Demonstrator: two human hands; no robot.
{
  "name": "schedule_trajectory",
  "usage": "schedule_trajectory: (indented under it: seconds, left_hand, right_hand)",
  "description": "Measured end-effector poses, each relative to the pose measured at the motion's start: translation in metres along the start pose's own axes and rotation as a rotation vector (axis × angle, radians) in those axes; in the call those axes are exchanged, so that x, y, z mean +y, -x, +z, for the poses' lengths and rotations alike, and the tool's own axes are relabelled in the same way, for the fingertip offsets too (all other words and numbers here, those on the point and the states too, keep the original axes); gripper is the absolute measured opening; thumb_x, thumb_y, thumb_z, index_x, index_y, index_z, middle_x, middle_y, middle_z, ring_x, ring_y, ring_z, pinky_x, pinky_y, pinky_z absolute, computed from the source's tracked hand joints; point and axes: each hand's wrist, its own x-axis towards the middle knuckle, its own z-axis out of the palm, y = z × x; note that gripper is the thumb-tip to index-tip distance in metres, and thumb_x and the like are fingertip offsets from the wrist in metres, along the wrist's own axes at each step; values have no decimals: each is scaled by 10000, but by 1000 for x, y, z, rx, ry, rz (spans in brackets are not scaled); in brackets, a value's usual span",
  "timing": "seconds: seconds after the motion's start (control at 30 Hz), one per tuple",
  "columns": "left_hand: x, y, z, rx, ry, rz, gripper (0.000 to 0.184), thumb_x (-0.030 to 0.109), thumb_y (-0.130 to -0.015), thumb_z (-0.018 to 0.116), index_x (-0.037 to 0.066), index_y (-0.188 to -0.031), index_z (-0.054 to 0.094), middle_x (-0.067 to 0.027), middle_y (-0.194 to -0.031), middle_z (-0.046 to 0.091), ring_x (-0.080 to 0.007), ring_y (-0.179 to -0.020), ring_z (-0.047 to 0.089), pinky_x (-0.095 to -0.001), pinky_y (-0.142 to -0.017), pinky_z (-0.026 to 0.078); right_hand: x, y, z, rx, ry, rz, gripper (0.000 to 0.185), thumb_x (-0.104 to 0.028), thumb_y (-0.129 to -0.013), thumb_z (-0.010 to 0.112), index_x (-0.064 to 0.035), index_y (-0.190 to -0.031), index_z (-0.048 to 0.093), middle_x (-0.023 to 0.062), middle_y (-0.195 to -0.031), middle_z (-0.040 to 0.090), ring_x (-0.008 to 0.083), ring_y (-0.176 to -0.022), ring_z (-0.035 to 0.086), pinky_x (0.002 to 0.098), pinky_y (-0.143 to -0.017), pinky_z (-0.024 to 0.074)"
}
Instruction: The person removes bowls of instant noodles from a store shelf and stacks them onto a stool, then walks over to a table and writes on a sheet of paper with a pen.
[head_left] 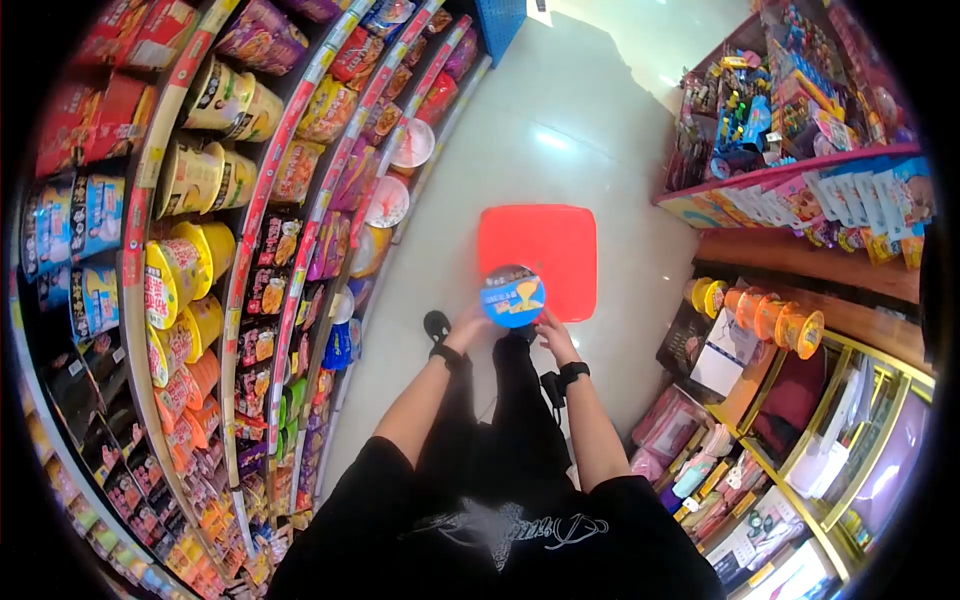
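Note:
Both hands hold an instant noodle cup with a blue and dark printed lid facing up toward me. My left hand grips its left side, with the fingers partly hidden behind the cup. On the other side, my right hand curls its fingers against the lower right rim. Beneath and beyond the cup is a red square plastic stool on the floor, seen from above. The cup overlaps the stool's lower left corner in view; whether they touch I cannot tell.
Shelves on the left hold yellow noodle tubs, cream-coloured tubs and many noodle packets. To the right stand a display of small toys and hanging packets, a row of orange cups and a yellow-framed case.

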Motion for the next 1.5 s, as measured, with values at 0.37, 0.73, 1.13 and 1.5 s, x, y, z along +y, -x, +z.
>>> schedule_trajectory:
  seconds: [0.37,0.73,1.13,1.5]
  left_hand:
    - [63,70,-58,347,-166,195,482,174,-831,544,-18,-1269,477,-185,-1239,528,-252,-1172,492,-320,-968,387]
    - [159,244,-95,745,-194,746,397,119,-834,604,46,-1217,533,-109,-1221,526,-213,-1112,524,-326,-871,464]
    - [148,318,-147,848,210,836,432,89,-860,587,50,-1275,474,-101,-1275,499,-222,-1154,486,-321,-929,422]
    - [233,363,-258,1052,156,1130,537,25,-832,585,49,-1336,401,-111,-1361,403,-221,-1232,415,-342,-997,359]
  right_hand:
    - [-37,28,36,3,210,-175,467,-263,-847,567,-107,-1281,491,51,-1042,603,144,-946,575,294,-746,426]
    - [-180,148,137,-345,294,-518,423,-237,-884,536,-20,-1245,502,85,-1132,585,195,-1045,573,325,-891,429]
    - [-219,193,232,-651,319,-595,437,-216,-893,524,-30,-1286,471,119,-1208,563,204,-1066,536,306,-910,409]
    - [-293,218,400,-833,433,-807,532,-158,-892,559,-75,-1382,369,85,-1308,475,184,-1170,466,321,-982,367]
